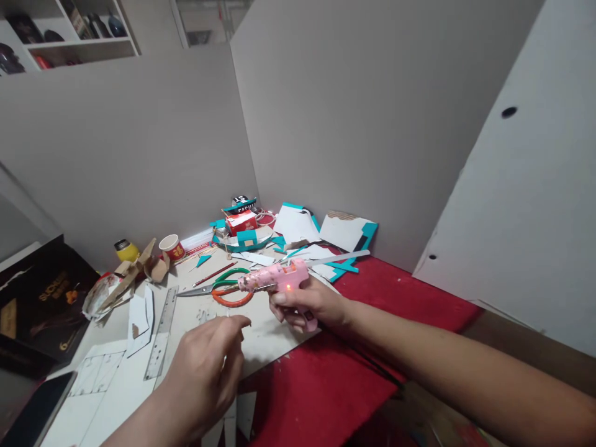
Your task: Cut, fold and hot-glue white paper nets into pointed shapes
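Note:
My right hand (298, 305) is wrapped round the handle of a pink hot glue gun (274, 278). Its nozzle points left, a small light glows on its side, and a clear glue stick (347, 256) juts from its back. My left hand (212, 354) hovers in front of the nozzle, lower and to the left, with fingers curled and thumb and forefinger pinched together; whatever they may hold is too small to make out. Just beyond lie scissors (233, 303) with green and orange handles. A clear ruler (161, 332) rests on the white board left of my left hand.
Teal-edged board scraps (348, 231) and a small teal model boat (246, 238) crowd the back. A paper cup (172, 247), a yellow jar (126, 250) and a black box (41, 304) stand left. A phone (37, 410) lies front left; grey partitions (354, 124) enclose the table.

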`<state>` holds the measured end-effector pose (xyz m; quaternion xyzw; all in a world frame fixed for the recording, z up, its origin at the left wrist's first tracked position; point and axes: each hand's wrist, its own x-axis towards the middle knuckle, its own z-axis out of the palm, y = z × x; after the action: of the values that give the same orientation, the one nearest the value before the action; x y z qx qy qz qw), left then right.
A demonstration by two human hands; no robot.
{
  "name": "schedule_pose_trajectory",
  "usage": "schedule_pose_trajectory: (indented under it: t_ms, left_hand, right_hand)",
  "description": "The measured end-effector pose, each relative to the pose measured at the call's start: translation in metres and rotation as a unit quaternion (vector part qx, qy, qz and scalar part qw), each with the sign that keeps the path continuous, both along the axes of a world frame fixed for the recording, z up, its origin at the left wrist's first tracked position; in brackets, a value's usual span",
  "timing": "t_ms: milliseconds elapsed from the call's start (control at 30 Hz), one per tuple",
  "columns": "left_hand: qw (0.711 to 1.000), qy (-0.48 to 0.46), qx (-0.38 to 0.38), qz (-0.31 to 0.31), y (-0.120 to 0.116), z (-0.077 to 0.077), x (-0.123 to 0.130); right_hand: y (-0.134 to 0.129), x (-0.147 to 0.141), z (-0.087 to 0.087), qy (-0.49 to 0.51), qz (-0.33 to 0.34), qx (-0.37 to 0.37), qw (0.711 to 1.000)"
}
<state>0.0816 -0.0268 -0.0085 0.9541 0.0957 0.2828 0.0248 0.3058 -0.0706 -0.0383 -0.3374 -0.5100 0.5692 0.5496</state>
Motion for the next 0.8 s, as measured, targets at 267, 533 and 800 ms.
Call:
schedule_pose_trajectory:
  t_ms: [267, 533, 800]
  left_hand:
    - [0.99, -0.081, 0.081, 0.079, 0.008, 0.022, 0.007]
    - [0.988, -0.062, 0.106, 0.098, 0.015, 0.031, 0.023]
    - [0.988, -0.062, 0.127, 0.069, 0.018, 0.029, 0.024]
  right_hand:
    - [0.0, -0.001, -0.001, -0.024, -0.002, -0.011, 1.0]
    - [-0.002, 0.0, 0.004, -0.08, 0.006, -0.014, 0.997]
    - [-0.004, -0.002, 0.007, -0.109, -0.003, -0.025, 0.994]
